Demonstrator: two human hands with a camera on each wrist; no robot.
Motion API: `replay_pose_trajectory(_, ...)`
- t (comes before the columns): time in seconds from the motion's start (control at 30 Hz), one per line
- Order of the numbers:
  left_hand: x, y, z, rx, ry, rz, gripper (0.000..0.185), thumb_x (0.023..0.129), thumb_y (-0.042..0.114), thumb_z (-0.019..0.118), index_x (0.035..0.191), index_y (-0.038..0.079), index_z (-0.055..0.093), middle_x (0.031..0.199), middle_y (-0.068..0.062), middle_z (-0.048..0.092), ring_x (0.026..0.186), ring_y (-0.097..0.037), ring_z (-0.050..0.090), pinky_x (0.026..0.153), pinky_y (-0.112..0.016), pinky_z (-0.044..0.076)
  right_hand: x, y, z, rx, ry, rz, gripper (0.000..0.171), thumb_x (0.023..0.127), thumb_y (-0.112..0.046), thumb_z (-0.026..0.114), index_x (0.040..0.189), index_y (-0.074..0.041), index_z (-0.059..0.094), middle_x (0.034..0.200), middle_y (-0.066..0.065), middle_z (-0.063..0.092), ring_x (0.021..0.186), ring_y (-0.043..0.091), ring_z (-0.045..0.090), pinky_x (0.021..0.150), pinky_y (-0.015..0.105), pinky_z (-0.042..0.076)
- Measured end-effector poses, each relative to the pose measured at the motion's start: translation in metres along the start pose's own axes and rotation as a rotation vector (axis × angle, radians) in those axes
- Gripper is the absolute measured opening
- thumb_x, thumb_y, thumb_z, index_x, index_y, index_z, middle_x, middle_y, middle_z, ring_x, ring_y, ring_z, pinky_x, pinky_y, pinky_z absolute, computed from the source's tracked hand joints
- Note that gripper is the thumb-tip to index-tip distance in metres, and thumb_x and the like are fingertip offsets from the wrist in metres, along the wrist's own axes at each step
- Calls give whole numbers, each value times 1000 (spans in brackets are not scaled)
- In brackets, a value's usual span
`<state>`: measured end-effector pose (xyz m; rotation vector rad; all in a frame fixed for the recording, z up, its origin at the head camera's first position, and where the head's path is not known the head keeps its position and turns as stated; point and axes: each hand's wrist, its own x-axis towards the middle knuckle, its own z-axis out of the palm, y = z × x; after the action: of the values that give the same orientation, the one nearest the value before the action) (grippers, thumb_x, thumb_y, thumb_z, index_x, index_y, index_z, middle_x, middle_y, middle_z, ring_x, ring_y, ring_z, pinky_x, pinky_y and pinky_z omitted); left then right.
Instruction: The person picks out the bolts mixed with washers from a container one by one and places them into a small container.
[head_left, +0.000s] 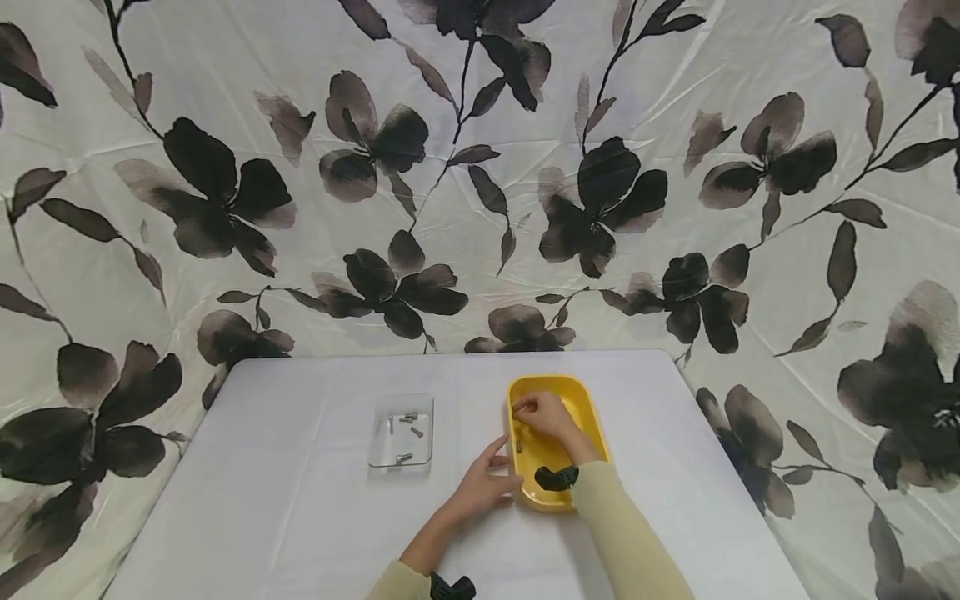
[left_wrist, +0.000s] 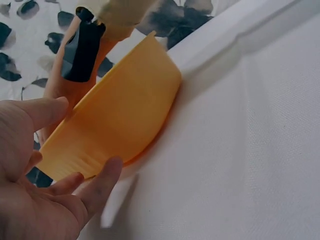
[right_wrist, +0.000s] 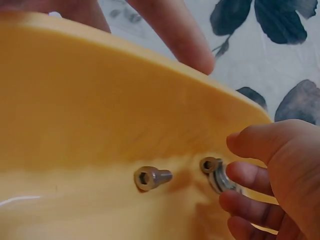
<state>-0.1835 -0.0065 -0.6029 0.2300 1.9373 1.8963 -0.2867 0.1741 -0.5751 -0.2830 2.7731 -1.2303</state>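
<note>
My right hand [head_left: 547, 414] reaches down inside a yellow tray [head_left: 546, 458], at its left wall. In the right wrist view its thumb and fingers stand apart, with nothing between them. A socket head screw [right_wrist: 210, 164] and a ring-shaped metal piece [right_wrist: 220, 180] lie right at those fingertips, partly hidden by them. A second socket head screw [right_wrist: 151, 178] lies on the tray floor along the same wall. Outside that wall is my left hand [head_left: 480, 483], thumb and fingers spread. In the left wrist view the thumb is at the rim and a fingertip [left_wrist: 112, 167] low against the side.
Left of the tray stands a clear plastic box [head_left: 386, 454] with several small screws [head_left: 405, 458] in it. Both sit on a table with a white cloth [head_left: 285, 500]. A flowered cloth [head_left: 480, 208] hangs behind the table's far edge.
</note>
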Motion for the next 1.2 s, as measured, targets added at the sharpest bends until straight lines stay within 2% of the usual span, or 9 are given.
replay_pose_trajectory(0.17,-1,-3,5,-60,-8,0,90,85,17,77,156,24,21,134,-20,42,103,-27,61,75,-40,58,1,0,5,-26,20,22,7,87,-11,72,92,-6,72,80,1,65,71,15,56,65,28,52)
replay_pose_trajectory(0.33,-1,-7,9,-114,-22,31,93,85,12,77,156,20,18,133,-23,40,104,-28,61,76,-39,58,1,2,9,-55,15,64,11,88,-15,72,95,-6,73,83,1,66,73,15,56,70,30,53)
replay_pose_trajectory(0.53,-2,-6,10,-149,-33,49,90,86,5,74,156,19,20,132,-25,40,102,-28,61,79,-39,58,5,7,14,-111,44,104,13,87,-19,73,92,-8,73,81,1,65,70,16,56,67,31,52)
replay_pose_trajectory(0.8,-5,-5,11,-186,-31,35,88,86,4,73,156,18,22,133,-27,41,102,-26,61,81,-38,57,6,7,16,-107,46,208,13,87,-23,73,86,-10,73,77,1,63,69,19,55,64,30,50)
replay_pose_trajectory(1.03,-9,-3,11,-192,-15,23,87,86,6,74,156,20,23,131,-24,44,103,-26,60,81,-38,57,7,5,14,-86,41,212,10,84,-19,73,83,-9,72,74,1,63,66,18,55,60,27,49)
replay_pose_trajectory(1.2,-12,-1,11,-213,-8,24,85,87,3,72,155,18,24,130,-23,45,103,-27,61,81,-38,57,9,4,13,-162,51,212,10,81,-19,74,81,-9,72,73,1,62,65,19,55,59,30,47)
